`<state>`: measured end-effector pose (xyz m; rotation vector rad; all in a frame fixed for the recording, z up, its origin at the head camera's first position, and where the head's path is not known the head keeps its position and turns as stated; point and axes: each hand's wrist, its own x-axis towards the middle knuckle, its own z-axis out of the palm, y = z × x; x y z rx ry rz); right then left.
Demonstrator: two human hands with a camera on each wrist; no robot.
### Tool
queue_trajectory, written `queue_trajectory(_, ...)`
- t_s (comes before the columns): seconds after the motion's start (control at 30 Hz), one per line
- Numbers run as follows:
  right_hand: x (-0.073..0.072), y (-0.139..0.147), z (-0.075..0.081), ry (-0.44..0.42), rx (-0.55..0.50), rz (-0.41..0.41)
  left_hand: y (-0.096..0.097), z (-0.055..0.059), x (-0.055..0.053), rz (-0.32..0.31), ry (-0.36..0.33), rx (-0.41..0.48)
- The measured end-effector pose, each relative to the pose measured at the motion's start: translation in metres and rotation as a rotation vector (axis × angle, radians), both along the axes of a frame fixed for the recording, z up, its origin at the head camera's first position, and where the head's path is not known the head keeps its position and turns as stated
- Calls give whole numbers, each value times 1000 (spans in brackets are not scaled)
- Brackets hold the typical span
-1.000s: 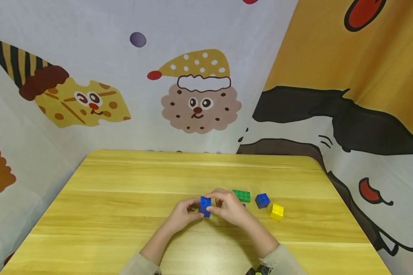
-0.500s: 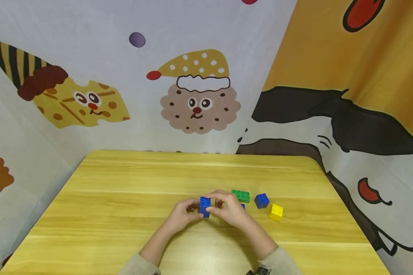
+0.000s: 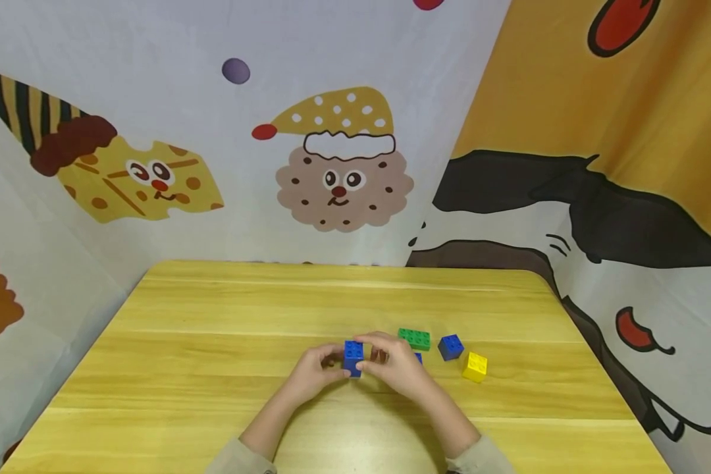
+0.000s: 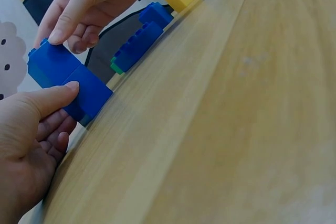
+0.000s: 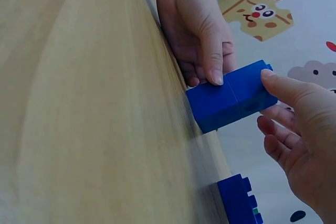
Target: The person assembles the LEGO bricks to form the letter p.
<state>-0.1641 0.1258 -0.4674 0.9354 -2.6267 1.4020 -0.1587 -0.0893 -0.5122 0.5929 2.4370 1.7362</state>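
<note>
Two blue toy bricks stand stacked upright on the wooden table point(image 3: 225, 388), their studs facing up. A thin seam parts the lower brick point(image 4: 94, 94) from the upper brick point(image 4: 55, 62) in the left wrist view. My left hand point(image 3: 313, 375) pinches the lower brick between thumb and fingers, close to the tabletop. From the other side, my right hand point(image 3: 395, 366) pinches the upper brick near its top, thumb on the near face. In the right wrist view the right thumb lies by the studs, and the faces of both bricks sit flush.
Right of the hands lie a green brick point(image 3: 414, 339), a small blue brick point(image 3: 451, 347) and a yellow brick point(image 3: 476, 367). A longer blue brick point(image 4: 139, 45), mostly hidden by my right hand in the head view, lies near the green one. Printed curtains point(image 3: 243, 230) border the table.
Almost nothing has moved. Both hands keep their hold on the stacked bricks, and the head view has shifted slightly.
</note>
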Motion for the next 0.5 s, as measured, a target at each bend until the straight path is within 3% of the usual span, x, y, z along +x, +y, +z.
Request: queue_trajectory(0.5,7,28,-4,35,-26,-92,0,1,1,17,-5,-34)
